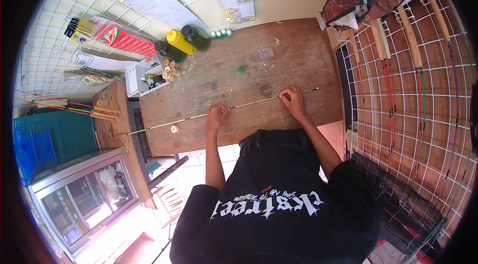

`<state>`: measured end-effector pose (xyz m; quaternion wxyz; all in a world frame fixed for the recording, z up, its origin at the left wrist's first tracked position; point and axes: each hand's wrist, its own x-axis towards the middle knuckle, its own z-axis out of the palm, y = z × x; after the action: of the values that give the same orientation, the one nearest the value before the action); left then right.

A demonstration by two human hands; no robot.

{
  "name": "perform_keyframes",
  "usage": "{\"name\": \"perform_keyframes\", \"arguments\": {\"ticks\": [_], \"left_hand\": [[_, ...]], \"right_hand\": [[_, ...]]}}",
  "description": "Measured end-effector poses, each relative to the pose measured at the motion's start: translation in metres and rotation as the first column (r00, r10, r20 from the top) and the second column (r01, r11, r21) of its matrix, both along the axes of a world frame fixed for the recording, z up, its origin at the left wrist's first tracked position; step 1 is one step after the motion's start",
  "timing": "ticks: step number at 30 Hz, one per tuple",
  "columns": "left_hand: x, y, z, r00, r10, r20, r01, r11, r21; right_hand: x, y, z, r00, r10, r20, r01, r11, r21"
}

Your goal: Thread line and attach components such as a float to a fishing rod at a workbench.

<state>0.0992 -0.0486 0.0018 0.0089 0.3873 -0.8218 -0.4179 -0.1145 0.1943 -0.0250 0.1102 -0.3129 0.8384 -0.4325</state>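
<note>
A thin pale-yellow fishing rod (pixel 259 102) with dark bands lies slantwise across the wooden table (pixel 294 70), its left end reaching past the table's edge. My right hand (pixel 295 103) pinches it towards its right end, thumb and fingertips together. Further left, my left hand (pixel 217 116) is closed around the same rod, its fingers curled. Anything else small in either hand is too tiny to make out. A small pale wooden ring or spool (pixel 174 128) rests on the near side of the rod, left of my left hand. Beyond that hand lies a loose loop of thread (pixel 229 92).
At the back left stand dark bottles (pixel 198 40), a yellow bottle (pixel 177 41) and a white box (pixel 134 80) beside stacked cork rings (pixel 170 71). Rods with cork handles (pixel 408 35) hang on the right-hand grid. A glass cabinet (pixel 84 197) stands lower left.
</note>
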Motion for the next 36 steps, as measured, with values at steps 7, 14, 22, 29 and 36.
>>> {"name": "perform_keyframes", "arguments": {"ticks": [7,14,22,29,36], "left_hand": [[-0.033,0.001,0.060,0.998,0.062,-0.013,-0.061,0.995,0.082],[-0.102,0.061,0.082,0.930,-0.182,-0.319,0.138,0.978,-0.155],[-0.139,0.088,-0.006,0.871,-0.340,-0.354,0.372,0.928,0.023],[-0.141,0.085,-0.009,0.894,-0.360,-0.266,0.385,0.922,0.046],[-0.144,0.081,-0.016,0.884,-0.396,-0.248,0.420,0.906,0.053]], "right_hand": [[0.002,0.002,0.006,0.995,0.061,-0.074,-0.059,0.998,0.023],[0.001,0.005,-0.002,0.992,0.079,-0.096,-0.077,0.997,0.025],[0.003,0.002,0.002,0.989,0.082,-0.123,-0.077,0.996,0.042],[0.003,0.003,0.002,0.987,0.080,-0.140,-0.073,0.996,0.052],[0.004,0.001,-0.004,0.987,0.076,-0.142,-0.068,0.996,0.060]]}}
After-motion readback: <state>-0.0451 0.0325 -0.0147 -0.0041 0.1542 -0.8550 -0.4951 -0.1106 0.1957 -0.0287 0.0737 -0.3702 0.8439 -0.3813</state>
